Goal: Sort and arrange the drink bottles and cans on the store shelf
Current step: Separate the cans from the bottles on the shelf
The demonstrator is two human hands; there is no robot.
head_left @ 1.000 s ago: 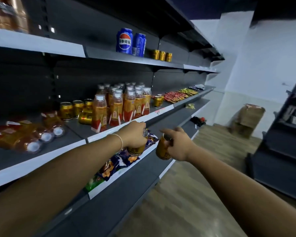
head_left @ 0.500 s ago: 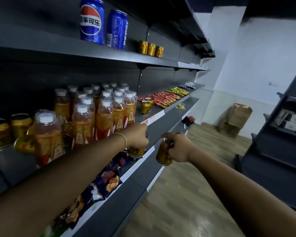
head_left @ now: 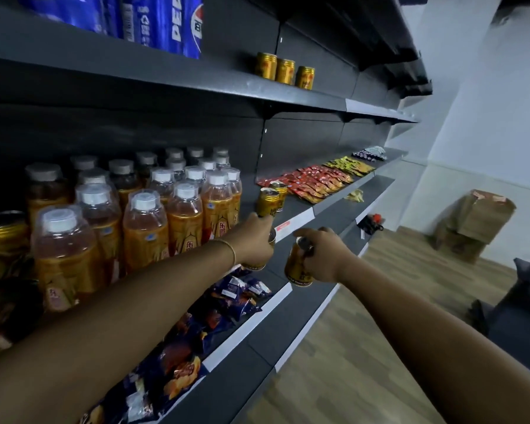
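My left hand (head_left: 257, 240) grips a gold can (head_left: 255, 265) from above; most of that can is hidden under the hand. My right hand (head_left: 325, 255) holds a second gold can (head_left: 296, 267) by its top, just off the shelf's front edge. Two gold cans (head_left: 268, 202) stand on the middle shelf (head_left: 300, 212) right behind my left hand. Several orange drink bottles (head_left: 184, 218) with white caps fill that shelf to the left. On the upper shelf (head_left: 318, 99) stand three gold cans (head_left: 283, 70) and blue cola cans (head_left: 166, 22).
Red and yellow snack packets (head_left: 315, 180) lie further along the middle shelf. Blue snack bags (head_left: 227, 298) lie on the shelf below. More gold cans (head_left: 3, 237) sit at far left. Cardboard boxes (head_left: 475, 221) stand on the wooden floor by the wall; a dark rack (head_left: 527, 301) is on the right.
The view has moved closer to the shelf and further right along it. Both hands, each still holding its can, have risen toward the two gold cans on the middle shelf.
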